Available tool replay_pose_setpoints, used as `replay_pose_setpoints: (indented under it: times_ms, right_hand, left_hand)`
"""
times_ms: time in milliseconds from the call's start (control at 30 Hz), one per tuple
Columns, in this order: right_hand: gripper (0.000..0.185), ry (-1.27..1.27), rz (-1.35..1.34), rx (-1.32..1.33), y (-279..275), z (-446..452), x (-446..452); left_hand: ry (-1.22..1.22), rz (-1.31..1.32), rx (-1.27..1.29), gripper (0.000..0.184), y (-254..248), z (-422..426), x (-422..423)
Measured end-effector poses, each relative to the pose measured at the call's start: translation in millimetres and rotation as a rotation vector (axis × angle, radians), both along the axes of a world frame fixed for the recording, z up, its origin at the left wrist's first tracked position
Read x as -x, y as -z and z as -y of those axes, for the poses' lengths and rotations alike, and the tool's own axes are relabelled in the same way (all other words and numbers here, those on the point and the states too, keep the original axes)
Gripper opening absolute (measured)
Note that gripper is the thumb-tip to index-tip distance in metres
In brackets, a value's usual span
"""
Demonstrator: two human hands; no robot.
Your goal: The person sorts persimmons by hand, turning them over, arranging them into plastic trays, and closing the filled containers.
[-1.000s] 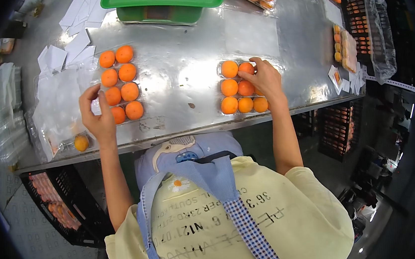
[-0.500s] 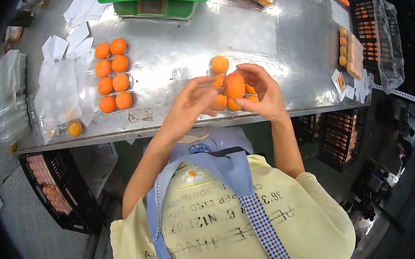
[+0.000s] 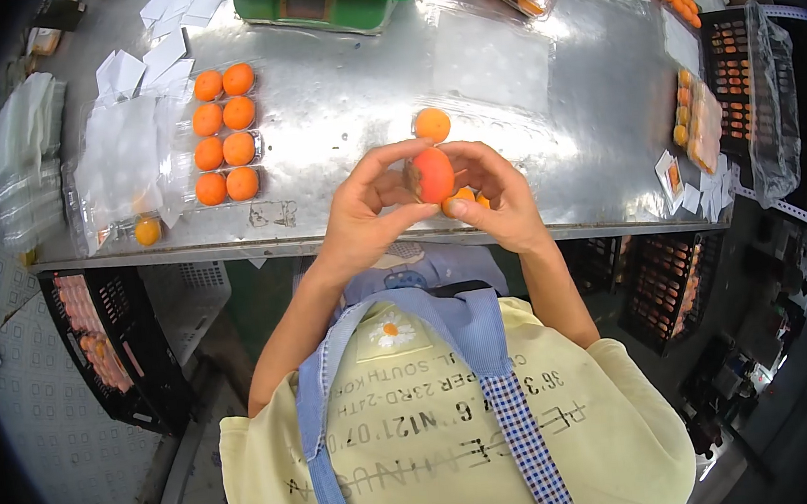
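Above the metal table (image 3: pixel 318 168), the left hand (image 3: pixel 363 207) and right hand (image 3: pixel 507 198) share a grip on one reddish fruit (image 3: pixel 434 175)

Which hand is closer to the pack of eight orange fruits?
Left. The left hand is to the right of the pack, with tabletop between. The right hand is farther right, past the reddish fruit.

Left hand (image 3: pixel 370 207) and right hand (image 3: pixel 500 194) raised close together, fingers curved inward, thumbs pointing at each other; wrists just below, forearms angling outward down to the elbows; both arms bare.
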State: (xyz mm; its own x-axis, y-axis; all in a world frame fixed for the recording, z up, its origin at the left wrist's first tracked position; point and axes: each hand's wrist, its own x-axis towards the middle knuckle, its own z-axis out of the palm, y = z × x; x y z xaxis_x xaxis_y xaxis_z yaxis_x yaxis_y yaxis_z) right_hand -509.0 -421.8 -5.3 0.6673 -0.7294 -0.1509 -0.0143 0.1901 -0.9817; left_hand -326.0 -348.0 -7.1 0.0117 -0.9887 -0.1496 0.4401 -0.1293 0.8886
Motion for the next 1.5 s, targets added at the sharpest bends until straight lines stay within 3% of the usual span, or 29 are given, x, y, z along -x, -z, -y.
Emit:
replay_pose_setpoints:
  times_ms: [167, 267, 367, 433, 467, 500, 533, 567, 600, 633, 667, 700, 800, 867, 900, 1000, 1067, 1167, 1300, 1500]
  right_hand:
    - [0.051, -0.037, -0.015, -0.106, 2.4, 2.1, -2.4]
    - [0.049, -0.007, 0.027, -0.075, 34.5, 2.8, 9.4]
    - [0.048, 0.288, 0.182, -0.579, 39.3, 18.4, 38.1]
    - [0.047, 0.532, 0.118, -0.406, 43.9, 63.4, 98.3]
    - [0.050, 0.644, -0.031, -0.080, 26.8, 95.1, 134.3]
    - [0.047, 0.726, -0.086, 0.044, 18.3, 143.0, 196.7]
    - [0.046, 0.934, 0.071, 0.035, -29.7, 176.8, 225.2]
    - [0.040, 0.783, 0.116, 0.237, -53.3, 227.3, 302.6]
    - [0.036, 1.088, 0.361, 0.359, -107.0, 240.2, 290.6]
    - [0.033, 1.008, 0.407, 0.461, -138.3, 258.5, 318.1]
    - [0.043, 1.080, 0.444, 0.451, -149.3, 276.7, 347.2]
    - [0.041, 1.189, 0.473, 0.395, -161.4, 282.5, 352.7]
    - [0.034, 1.055, 0.234, 0.553, -140.2, 254.6, 299.4]
    - [0.026, 0.850, 0.084, 0.336, -84.9, 219.3, 244.5]
    - [0.025, 0.673, -0.206, 0.456, -55.9, 196.3, 217.3]
    - [0.034, 0.245, -0.578, 0.477, 23.2, 133.7, 144.9]
    - [0.036, 0.095, -0.548, 0.463, 46.2, 90.7, 103.6]
    - [0.042, -0.112, -0.637, 0.761, 58.3, 55.8, 67.4]
    - [0.046, -0.198, -0.736, 0.961, 64.7, 41.6, 46.9]
    - [0.044, -0.255, -0.915, 1.018, 60.3, 32.0, 32.9]
  left_hand:
    - [0.023, 0.196, -0.004, 0.056, -3.7, -1.0, 3.4]
    - [0.092, 0.314, -0.040, 0.064, -3.5, 2.5, 11.2]
    - [0.047, 0.331, -0.103, 0.070, -6.8, 6.7, 23.9]
    - [0.042, 0.372, -0.148, 0.061, 8.3, 7.6, 23.3]
    - [0.040, 0.382, -0.170, 0.054, 12.8, 7.4, 21.6]
    - [0.054, 0.383, -0.183, 0.050, 15.2, 7.7, 19.9]
    - [0.062, 0.381, -0.198, 0.047, 21.3, 4.9, 16.2]
    - [0.069, 0.383, -0.220, 0.044, 23.0, 5.7, 16.2]
    - [0.069, 0.378, -0.221, 0.041, 22.5, 8.1, 18.1]
    - [0.066, 0.372, -0.225, 0.039, 22.3, 9.1, 19.7]
    - [0.060, 0.366, -0.234, 0.036, 22.4, 8.7, 20.8]
    - [0.057, 0.357, -0.210, 0.036, 24.0, 9.8, 22.4]
    - [0.016, 0.373, -0.195, 0.036, 29.5, 8.8, 21.7]
    - [-0.016, 0.305, -0.200, 0.032, 31.7, 4.6, 19.5]
    - [-0.027, 0.299, -0.192, 0.030, 33.2, 3.1, 15.9]
    - [-0.082, 0.309, -0.269, 0.028, 39.3, -3.2, 5.5]
    - [-0.124, 0.304, -0.295, 0.025, 39.8, -8.1, 1.5]
    - [-0.161, 0.275, -0.322, 0.024, 42.8, -14.3, -3.2]
    - [-0.149, 0.257, -0.337, 0.023, 48.2, -19.6, -4.3]
    - [-0.125, 0.247, -0.314, 0.022, 47.5, -19.7, -2.2]
